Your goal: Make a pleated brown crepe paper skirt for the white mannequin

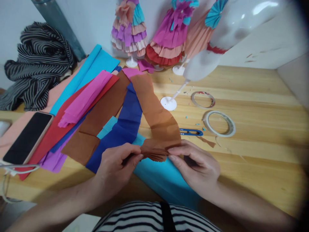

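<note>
Between my two hands is a strip of brown crepe paper (160, 119), folded at its near end into a narrow stack of pleats. My left hand (120, 162) pinches the left end of the pleats between thumb and fingers. At the right end, my right hand (196, 164) pinches them the same way. From the pleats the unfolded strip curves away over the table to the pink paper at the back. Under it lie a dark blue strip (125, 119) and a light blue sheet (166, 180). Another brown piece (96, 112) rests to the left.
Red (45, 141), pink (84, 100) and turquoise paper (82, 74) and a phone (29, 138) lie left. Small dress forms in paper dresses (169, 38) stand behind. A bare white form (200, 66) leans at right, near tape rolls (233, 127) and blue thread snips (191, 132).
</note>
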